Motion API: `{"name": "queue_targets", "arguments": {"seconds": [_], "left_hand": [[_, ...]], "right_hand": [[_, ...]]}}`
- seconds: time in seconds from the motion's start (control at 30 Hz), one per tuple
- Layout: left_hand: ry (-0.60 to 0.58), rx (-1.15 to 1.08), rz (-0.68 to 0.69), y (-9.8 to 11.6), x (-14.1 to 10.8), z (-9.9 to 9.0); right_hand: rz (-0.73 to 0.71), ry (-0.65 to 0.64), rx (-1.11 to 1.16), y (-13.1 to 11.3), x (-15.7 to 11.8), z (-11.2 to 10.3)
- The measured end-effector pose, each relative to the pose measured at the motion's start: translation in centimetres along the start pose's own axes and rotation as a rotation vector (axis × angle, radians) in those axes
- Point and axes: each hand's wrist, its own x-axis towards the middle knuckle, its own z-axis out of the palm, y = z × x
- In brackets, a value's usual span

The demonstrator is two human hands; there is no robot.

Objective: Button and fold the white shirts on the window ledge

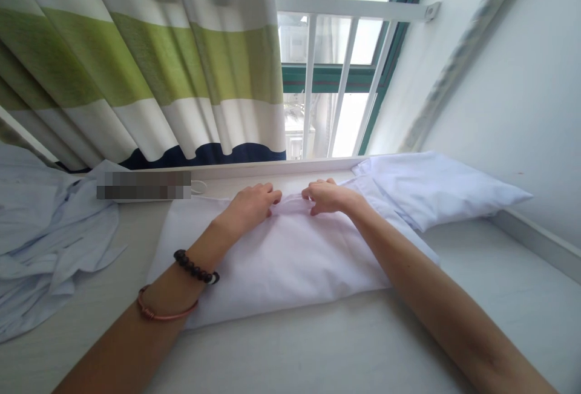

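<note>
In the middle lies a smooth, flat white folded cloth bundle (285,261); whether it is a garment or a pillowcase I cannot tell. At its far edge, my left hand (255,203) has its fingers curled and closed on the fabric. Just to the right, my right hand (324,196) pinches the same edge between thumb and fingers. Between the two hands a short stretch of the edge is bunched up. A dark bead bracelet (196,267) and a copper-coloured bangle (166,316) circle my left wrist and forearm.
A crumpled white garment (49,230) lies at the left. At the back right rests another white cloth bundle, pillow-like (445,191). A pixelated object (143,186) with a white loop sits at the far left. Behind are a striped curtain (158,61), window bars (345,79) and a white wall.
</note>
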Motion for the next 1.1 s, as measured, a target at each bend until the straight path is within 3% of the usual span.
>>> {"name": "queue_targets", "arguments": {"seconds": [0.13,0.33,0.4,0.57,0.7,0.93,1.1], "left_hand": [[0.028,-0.018,0.123,-0.7,-0.3,0.3],[-0.001,-0.228,0.033,-1.3,-0.4,0.2],[-0.003,-0.296,0.071,-1.3,-0.5,0.2],[-0.148,-0.327,0.267,-1.6,-1.2,-0.5],[-0.195,-0.29,0.246,-1.2,-1.7,-1.1],[0.013,-0.35,0.083,-0.6,-0.8,-0.5],[0.136,-0.461,0.111,-1.1,-0.4,-0.1]], "right_hand": [[-0.011,-0.001,-0.041,-0.4,-0.8,-0.5],[-0.045,-0.033,0.025,0.0,-1.5,-1.2],[-0.042,-0.057,0.06,0.3,-1.7,-1.4],[-0.036,-0.087,0.088,0.9,-2.4,-1.7],[-0.038,-0.051,0.119,1.3,-2.2,-1.4],[-0.052,0.051,0.21,1.7,-1.4,-0.9],[-0.216,0.155,0.394,1.7,-1.0,-0.6]]}}
